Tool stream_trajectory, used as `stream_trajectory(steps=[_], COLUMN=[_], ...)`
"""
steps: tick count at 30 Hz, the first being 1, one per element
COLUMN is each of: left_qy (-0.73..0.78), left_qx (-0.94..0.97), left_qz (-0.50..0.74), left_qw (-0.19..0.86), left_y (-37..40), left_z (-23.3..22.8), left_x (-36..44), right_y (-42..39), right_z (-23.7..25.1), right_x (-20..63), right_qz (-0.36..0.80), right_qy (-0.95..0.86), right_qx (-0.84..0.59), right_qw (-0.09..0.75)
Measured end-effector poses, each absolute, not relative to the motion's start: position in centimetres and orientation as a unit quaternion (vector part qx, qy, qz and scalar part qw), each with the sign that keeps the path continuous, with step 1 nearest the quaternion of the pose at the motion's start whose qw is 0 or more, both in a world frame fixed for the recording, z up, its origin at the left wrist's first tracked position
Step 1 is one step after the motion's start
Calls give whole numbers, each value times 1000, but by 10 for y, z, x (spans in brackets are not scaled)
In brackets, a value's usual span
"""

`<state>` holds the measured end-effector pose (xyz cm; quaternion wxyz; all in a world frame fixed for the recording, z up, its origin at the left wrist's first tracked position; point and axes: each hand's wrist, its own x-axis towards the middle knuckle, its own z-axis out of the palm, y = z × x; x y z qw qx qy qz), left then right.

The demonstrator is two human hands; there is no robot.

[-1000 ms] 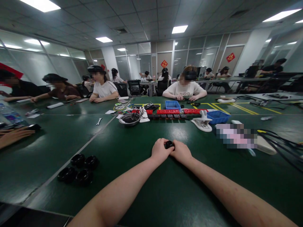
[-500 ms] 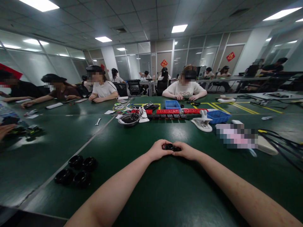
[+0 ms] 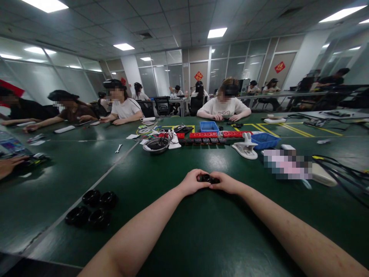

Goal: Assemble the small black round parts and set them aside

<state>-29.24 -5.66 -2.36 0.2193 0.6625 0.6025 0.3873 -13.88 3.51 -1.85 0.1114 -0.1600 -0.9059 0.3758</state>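
Both my hands meet over the middle of the green table, around a small black ring-shaped part [image 3: 206, 178]. My left hand [image 3: 192, 182] grips its left side, with the fingers behind and the thumb in front. On the right side, my right hand [image 3: 227, 183] is closed on it too, thumb and fingertips pressed together. A round opening faces upward between the hands; the fingers cover the rest. Several glossy black ring-shaped parts [image 3: 100, 218] sit grouped on the table to the left of my left forearm.
Ahead lie a metal bowl [image 3: 156, 151], red power strips [image 3: 203, 135], a white clip stand [image 3: 245, 148] and blue trays [image 3: 264, 141]. A wrench [image 3: 118, 149] is at left. Black cables [image 3: 340, 173] run along the right. A co-worker's hand [image 3: 10, 166] works at far left; others sit opposite.
My hands keep their hold on the black part with almost no movement. At the far left, the co-worker's hand has come further into view. The whole view has shifted very slightly.
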Motion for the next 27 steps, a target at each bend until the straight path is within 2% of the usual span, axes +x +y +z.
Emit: stream_trajectory(steps=[10,15,21,24,27], left_qy=[611,669,701,674,632], left_qx=[632,587,556,590,637], left_qz=[418,427,433,426,409], left_qw=[230,155,108,128,165], left_y=[-58,-58,-57,-58,-60], left_z=[-26,-30,-31,-28,-24], left_x=[-288,-277,-272,-278,-286], right_y=[30,24,12,11,16], right_z=[-26,-31,-34,-31,-24], right_x=[-142,-148,-159,-158,-152], right_qz=[370,273,131,128,186], right_qy=[-891,-900,-902,-914,-935], right_qx=[-225,-293,-372,-346,-258], right_qw=[136,173,175,170,158])
